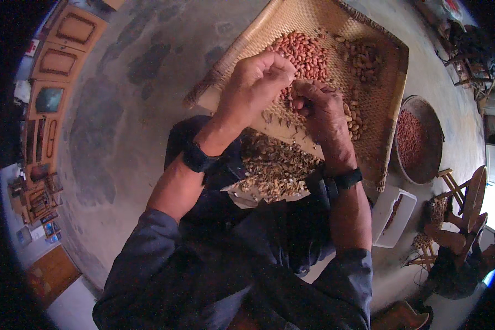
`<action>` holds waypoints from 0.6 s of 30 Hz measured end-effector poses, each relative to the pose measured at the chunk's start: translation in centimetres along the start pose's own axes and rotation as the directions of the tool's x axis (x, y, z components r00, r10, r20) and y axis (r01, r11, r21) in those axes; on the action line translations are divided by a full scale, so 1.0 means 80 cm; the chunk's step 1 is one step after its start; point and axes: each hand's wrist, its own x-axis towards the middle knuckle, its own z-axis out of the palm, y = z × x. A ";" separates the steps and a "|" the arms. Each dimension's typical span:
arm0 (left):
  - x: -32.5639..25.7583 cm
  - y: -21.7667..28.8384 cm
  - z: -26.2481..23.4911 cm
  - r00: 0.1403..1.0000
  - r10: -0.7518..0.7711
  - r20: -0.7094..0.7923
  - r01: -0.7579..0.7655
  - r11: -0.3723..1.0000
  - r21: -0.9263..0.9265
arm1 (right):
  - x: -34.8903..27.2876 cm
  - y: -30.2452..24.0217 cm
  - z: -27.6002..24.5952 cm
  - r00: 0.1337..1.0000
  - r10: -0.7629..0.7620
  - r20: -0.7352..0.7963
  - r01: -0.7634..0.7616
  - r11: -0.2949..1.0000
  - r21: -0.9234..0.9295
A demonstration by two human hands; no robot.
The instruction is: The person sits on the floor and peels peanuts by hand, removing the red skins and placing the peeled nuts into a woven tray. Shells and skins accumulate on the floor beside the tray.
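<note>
Peanut shelling, judged part done. Left hand (256,82) and right hand (325,104) meet over the near part of the woven tray (388,41), fingertips curled and pinched close to each other. Can't tell if a pod is gripped in either; the gap between fingertips is too small and blurred.

Done, as far as shown: a sizeable pile of reddish shelled kernels (308,52) in the tray, just beyond the hands, partly hidden by them. Big heap of brown empty shells (278,157) below the tray's near edge, between the person's legs; whatever it rests on is mostly covered, only a pale edge shows.

Left: unshelled pods (364,58) on the tray's far right, apart from the main body of kernels, plus a smaller group of paler pods (355,120) just right of the right hand. Kernel pile looks larger than either pod group, so probably past halfway on this trayful; that's a judgement, no count possible.

Containers: tray has kernels, both pod groups and some shell bits near its near edge. Round basin (435,135) on the floor, right of the tray, holds a layer of reddish kernels. White plastic box (380,236), near the basin, has some reddish contents, likely kernels, mostly hidden by its wall.
</note>
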 end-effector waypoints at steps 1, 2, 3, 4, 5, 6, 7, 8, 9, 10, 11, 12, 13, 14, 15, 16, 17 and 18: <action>0.000 -0.001 0.001 1.000 0.026 0.004 -0.026 0.999 0.039 | -0.002 0.000 -0.001 1.000 -0.005 0.024 0.004 0.999 0.051; 0.001 0.001 0.003 0.999 0.029 0.025 -0.031 0.998 0.052 | -0.003 -0.001 -0.002 0.999 -0.012 0.048 0.007 0.995 0.102; 0.001 0.004 0.006 0.998 0.031 0.045 -0.034 0.997 0.064 | -0.003 0.002 -0.005 0.997 -0.022 0.071 0.012 0.991 0.130; 0.002 0.005 0.008 0.997 0.032 0.066 -0.037 0.996 0.076 | -0.002 0.006 -0.008 0.995 -0.032 0.092 0.017 0.987 0.158; 0.003 0.000 0.009 0.996 0.047 0.075 -0.052 0.997 0.064 | -0.002 0.009 -0.011 0.993 -0.043 0.113 0.021 0.982 0.185; 0.005 -0.005 0.010 0.995 0.061 0.083 -0.065 0.996 0.053 | -0.002 0.008 -0.010 0.994 -0.030 0.106 0.009 0.981 0.196; 0.006 -0.008 0.010 0.993 0.075 0.090 -0.079 0.996 0.042 | -0.004 0.006 -0.006 0.995 -0.018 0.100 -0.003 0.978 0.207; 0.006 -0.008 0.009 0.995 0.048 0.092 -0.052 0.998 0.048 | -0.005 0.005 -0.004 0.996 -0.005 0.093 -0.015 0.976 0.217; 0.006 -0.004 0.009 0.995 0.022 0.094 -0.027 0.998 0.054 | -0.005 0.005 -0.006 0.994 0.001 0.109 -0.026 0.975 0.222; 0.006 -0.001 0.008 0.995 -0.005 0.095 -0.001 0.998 0.060 | -0.004 0.005 -0.008 0.992 0.008 0.125 -0.036 0.973 0.226; 0.007 -0.005 0.007 0.994 0.010 0.110 -0.017 0.998 0.061 | -0.004 0.006 -0.010 0.990 0.014 0.141 -0.047 0.972 0.230; 0.008 -0.010 0.006 0.992 0.025 0.125 -0.033 0.998 0.062 | -0.004 0.006 -0.012 0.990 0.018 0.137 -0.047 0.975 0.218; 0.009 -0.012 0.006 0.989 0.040 0.140 -0.049 0.997 0.062 | -0.003 0.007 -0.014 0.991 0.021 0.132 -0.048 0.978 0.205; 0.009 -0.013 0.005 0.991 0.032 0.133 -0.041 0.997 0.067 | -0.003 0.007 -0.015 0.991 0.024 0.128 -0.049 0.980 0.193; 0.008 -0.011 0.005 0.992 0.022 0.126 -0.031 0.997 0.071 | -0.005 0.005 -0.014 0.989 0.012 0.147 -0.039 0.983 0.182; 0.008 -0.011 0.004 0.993 0.012 0.118 -0.022 0.997 0.076 | -0.008 0.002 -0.013 0.986 -0.001 0.166 -0.028 0.985 0.172; 0.008 -0.012 0.003 0.993 0.005 0.119 -0.011 0.998 0.057 | -0.010 0.000 -0.012 0.983 -0.013 0.185 -0.017 0.987 0.161; 0.009 -0.013 0.003 0.993 -0.002 0.121 -0.002 0.999 0.037 | -0.010 0.000 -0.013 0.980 -0.024 0.196 -0.011 0.984 0.176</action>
